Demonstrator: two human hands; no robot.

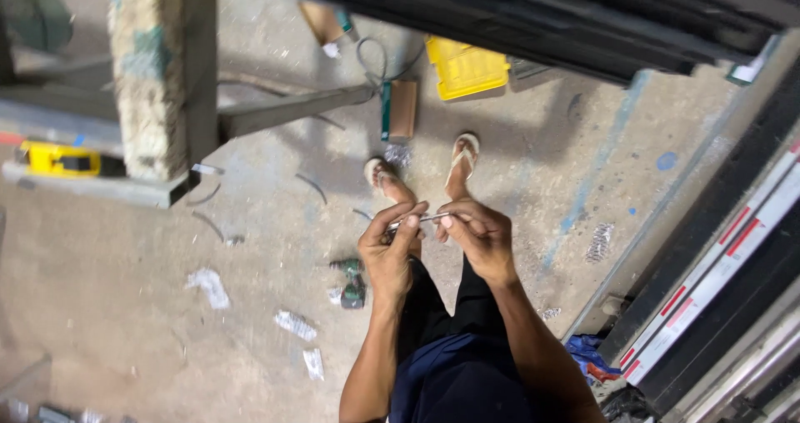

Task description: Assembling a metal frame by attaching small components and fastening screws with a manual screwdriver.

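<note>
Grey concrete floor (125, 306), dusty and littered with scraps, lies below a standing person. The left hand (390, 252) and right hand (482, 235) meet in front of the body, above the sandalled feet (462, 158). Between them runs a thin metal rod (421, 218), roughly level: the left hand's fingers (408, 223) are curled and pinching one end, and the right hand's fingers (454, 220) are pressed together on the other end. On the floor just left of the left forearm lies a green cordless drill (350, 283). Farther off, near the top edge of the view, sits a yellow plastic case (467, 69), with a small cardboard box (402, 108) beside it.
</note>
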